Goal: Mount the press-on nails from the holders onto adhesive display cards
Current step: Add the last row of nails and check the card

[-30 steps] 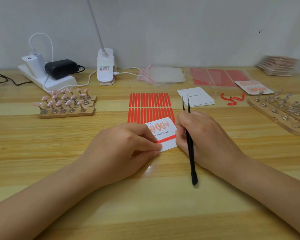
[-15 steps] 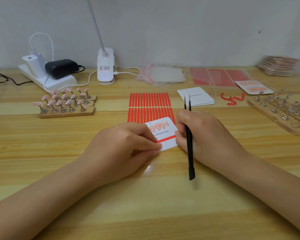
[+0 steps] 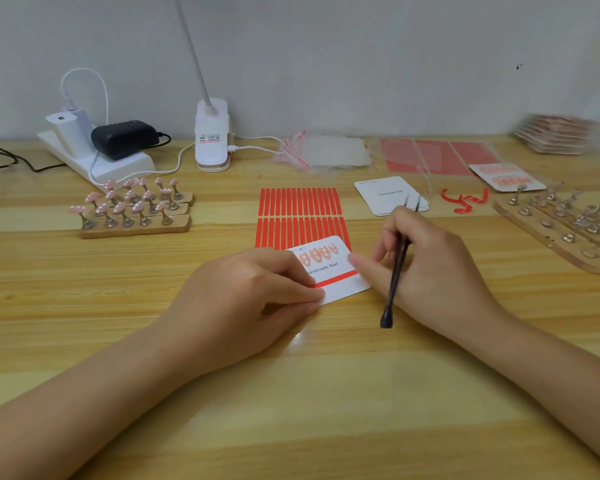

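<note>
1. Card (image 3: 329, 271): thin white stock, light, bends easily. Best held by the edges, off the nail row and the red strip.
2. Nails (image 3: 317, 254) on card: small, glossy, probably slick and easy to flick off. Tweezers better than bare fingertips; grab by the sides.
3. Look: white rounded card printed "Handmade Nail", row of pink nails with white dots along the top edge, red adhesive strip across the lower part.
4. Location: flat on table (image 3: 222, 410), centre, overlapping the near edge of the red strip sheet (image 3: 300, 216).
5. Left hand (image 3: 243, 299): fingers curled, thumb and forefinger pinching the card's left edge.
6. Right hand (image 3: 430, 271): curled round black tweezers (image 3: 397, 265), tips pointing away, with an extended finger touching the card's right edge.
7. Remaining nails on wooden holder (image 3: 132, 209), far left, well apart from the card.
8. Blank cards (image 3: 388, 195) stacked behind the right hand.
9. Judgement: second strip liner still on; peel next, then the next row.
</note>
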